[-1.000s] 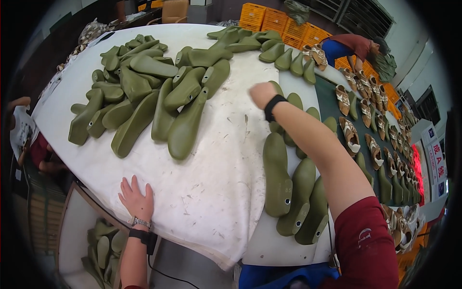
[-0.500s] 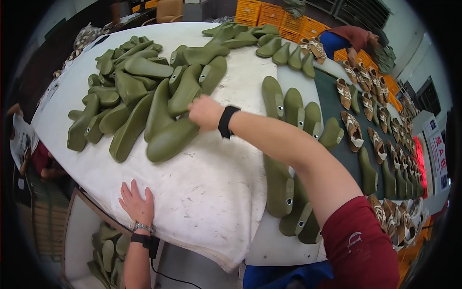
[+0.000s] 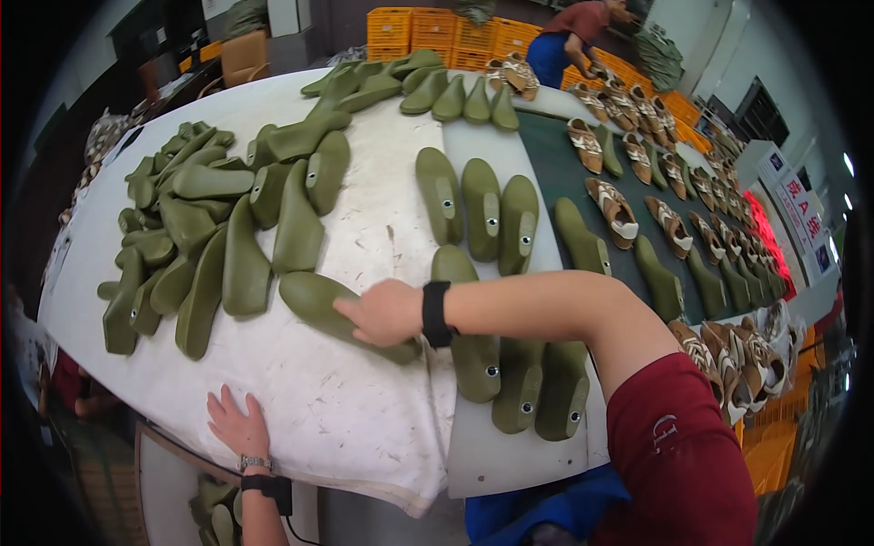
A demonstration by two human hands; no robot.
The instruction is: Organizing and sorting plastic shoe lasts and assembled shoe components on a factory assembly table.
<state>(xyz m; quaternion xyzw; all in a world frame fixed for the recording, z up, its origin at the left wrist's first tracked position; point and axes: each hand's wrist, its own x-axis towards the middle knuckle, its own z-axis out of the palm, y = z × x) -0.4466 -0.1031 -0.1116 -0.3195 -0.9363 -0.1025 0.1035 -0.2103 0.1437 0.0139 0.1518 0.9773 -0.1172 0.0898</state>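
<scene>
Olive-green plastic makes up the shoe last [image 3: 319,305] under the right hand [image 3: 387,314], over the middle of the white cloth [image 3: 337,409] that covers the table. Its long axis runs slantwise across the person's view: the broad, rounded end points left and a little away from the person, while the other end points right and nearer, reaching toward the cloth's right edge. The hand covers part of that nearer end. Whether the last rests on the cloth or is slightly raised, I cannot tell.

The right hand grips it from above, fingers bent over the body and the index finger reaching along it toward the rounded end; the thumb's position is not clear. A black wristband [image 3: 437,314] circles that wrist. The left hand [image 3: 241,428] lies palm down on the cloth near the front edge, fingers spread, holding nothing.

Beyond the held last and to its left is a jumbled heap of lasts [image 3: 196,205], pointing various ways. To the right, on a white board [image 3: 510,460], a far row of lasts [image 3: 481,209] and a near row of lasts [image 3: 519,387] point away from the person, ringed holes at their nearer ends. Farther right, brown-and-white shoes [image 3: 612,214] and more lasts stand on a dark green surface [image 3: 564,168].
</scene>
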